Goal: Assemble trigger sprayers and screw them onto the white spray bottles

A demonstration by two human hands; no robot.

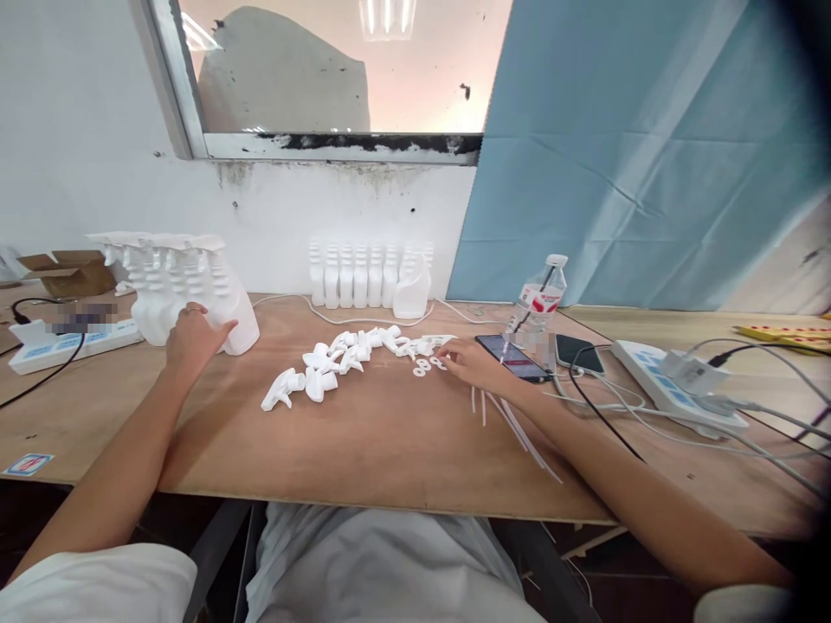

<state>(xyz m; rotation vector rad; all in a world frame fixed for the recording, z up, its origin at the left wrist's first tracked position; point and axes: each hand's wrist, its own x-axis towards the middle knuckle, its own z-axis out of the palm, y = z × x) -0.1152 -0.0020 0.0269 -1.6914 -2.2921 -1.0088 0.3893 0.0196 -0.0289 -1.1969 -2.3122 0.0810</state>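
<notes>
My left hand (195,337) is at the left beside a group of white spray bottles (240,324) with trigger heads on top. Its thumb is stretched out against the nearest bottle, apart from the fingers. My right hand (477,363) is low over the table, fingertips drawn together at several small white rings (421,365). What is between those fingertips, if anything, is too small to make out. Loose white trigger sprayer heads (319,385) lie in a curved heap between my hands. Several thin white tubes (519,428) stick out under my right forearm.
White bottles without sprayer heads (367,277) line the wall. To the right are a water bottle (538,298), two phones (580,354) and a power strip (675,389) with trailing cables. Another power strip (78,346) and an open cardboard box (71,272) are at the left.
</notes>
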